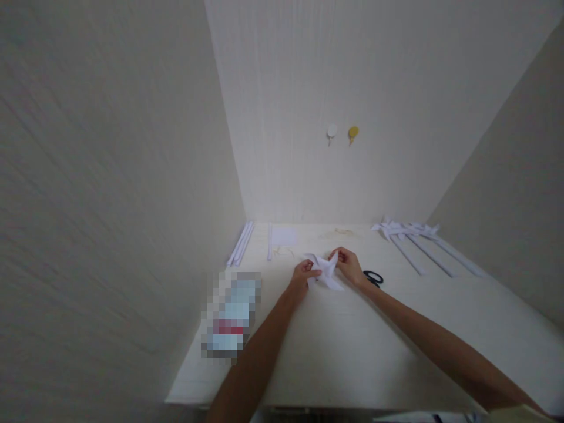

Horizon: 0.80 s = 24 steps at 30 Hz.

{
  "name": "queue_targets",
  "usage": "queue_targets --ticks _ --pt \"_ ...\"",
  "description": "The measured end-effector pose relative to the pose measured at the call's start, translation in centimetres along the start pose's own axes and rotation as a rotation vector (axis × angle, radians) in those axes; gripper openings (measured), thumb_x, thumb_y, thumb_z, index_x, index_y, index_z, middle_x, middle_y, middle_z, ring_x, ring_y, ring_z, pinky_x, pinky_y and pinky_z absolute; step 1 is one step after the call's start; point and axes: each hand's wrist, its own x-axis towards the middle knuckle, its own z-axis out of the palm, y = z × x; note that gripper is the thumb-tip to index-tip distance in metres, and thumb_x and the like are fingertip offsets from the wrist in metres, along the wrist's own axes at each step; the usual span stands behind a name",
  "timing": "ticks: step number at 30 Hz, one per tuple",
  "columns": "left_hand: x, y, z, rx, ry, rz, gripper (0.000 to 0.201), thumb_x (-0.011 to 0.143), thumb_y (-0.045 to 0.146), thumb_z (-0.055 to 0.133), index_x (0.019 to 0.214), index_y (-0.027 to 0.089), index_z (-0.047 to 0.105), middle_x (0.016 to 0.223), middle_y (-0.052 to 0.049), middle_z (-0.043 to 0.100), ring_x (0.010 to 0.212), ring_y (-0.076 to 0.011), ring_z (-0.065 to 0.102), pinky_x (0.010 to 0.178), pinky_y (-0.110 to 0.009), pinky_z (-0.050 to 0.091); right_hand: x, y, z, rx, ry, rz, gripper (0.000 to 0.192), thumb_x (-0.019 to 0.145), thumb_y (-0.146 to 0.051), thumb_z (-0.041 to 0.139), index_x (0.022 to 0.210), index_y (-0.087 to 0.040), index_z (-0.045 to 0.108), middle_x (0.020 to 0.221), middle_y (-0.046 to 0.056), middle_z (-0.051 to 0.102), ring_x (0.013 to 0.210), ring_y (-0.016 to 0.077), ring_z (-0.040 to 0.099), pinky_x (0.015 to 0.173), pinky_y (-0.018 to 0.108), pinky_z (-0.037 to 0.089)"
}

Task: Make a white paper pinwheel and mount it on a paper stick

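Observation:
A white paper pinwheel [326, 269] is held just above the middle of the table, its folded blades spread out. My left hand [304, 274] grips its left side, thumb lying across the paper near the centre. At the upper right blade, the fingers of my right hand [346, 262] are pinched together on the paper's edge. Black-handled scissors [373, 278] lie beside my right wrist, partly covered by it. Behind my hands, a flat white paper square [284, 237] and a single rolled white paper stick [270, 242] rest on the table.
Several paper sticks [240, 244] lie at the left wall. Pinwheels with sticks [408, 230] are piled at the back right. A pixelated device [233, 317] lies front left. Thin tan strands [283, 251] sit behind my hands. White [332, 131] and yellow [353, 133] hooks are on the wall.

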Motion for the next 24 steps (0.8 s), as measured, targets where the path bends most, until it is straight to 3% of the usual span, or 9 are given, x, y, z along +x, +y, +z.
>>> queue_targets --ticks 5,10,15,18,24 --pt "0.3 -0.2 0.0 0.104 0.189 0.127 0.031 0.043 0.022 0.072 0.063 0.015 0.049 0.055 0.006 0.051 0.051 -0.0070 0.047 0.053 -0.019 0.035 -3.5 0.6 -2.3 0.053 0.157 0.057 0.028 0.067 -0.043 0.059 0.072 -0.016 0.057 0.062 0.003 0.061 0.056 0.0156 0.058 0.054 0.028 0.045" --pt "0.2 -0.2 0.3 0.241 0.293 0.201 0.033 0.043 0.017 0.071 0.052 0.015 0.040 0.045 0.011 0.033 0.044 -0.0030 0.032 0.045 -0.017 0.023 -4.8 0.7 -2.3 0.044 0.233 0.029 0.028 0.074 -0.043 0.053 0.073 -0.015 0.058 0.058 0.002 0.060 0.054 0.0143 0.056 0.054 0.027 0.044" --pt "0.0 0.0 0.9 0.323 0.314 0.228 0.032 0.043 0.017 0.071 0.050 0.016 0.040 0.044 0.010 0.036 0.043 -0.0037 0.034 0.044 -0.017 0.025 -5.1 -0.1 -2.0 0.006 0.178 -0.048 0.020 0.076 -0.035 0.054 0.074 -0.016 0.061 0.054 0.000 0.057 0.048 0.0119 0.052 0.049 0.024 0.042" --pt "-0.2 -0.1 1.3 0.374 0.297 0.215 0.027 0.046 0.018 0.070 0.052 0.015 0.044 0.044 0.009 0.043 0.044 -0.0052 0.040 0.045 -0.018 0.030 -5.3 -1.0 -2.0 -0.021 0.141 -0.111 0.015 0.075 -0.030 0.056 0.075 -0.017 0.064 0.062 0.002 0.062 0.052 0.0128 0.056 0.052 0.025 0.045" --pt "-0.2 -0.9 1.5 0.416 0.263 0.176 0.023 0.050 0.020 0.069 0.062 0.014 0.050 0.055 0.003 0.059 0.052 -0.0108 0.054 0.052 -0.022 0.040 -6.0 -1.7 -1.8 -0.169 0.074 -0.356 0.016 0.082 -0.025 0.049 0.086 -0.017 0.063 0.069 0.005 0.068 0.059 0.0145 0.063 0.055 0.025 0.051"
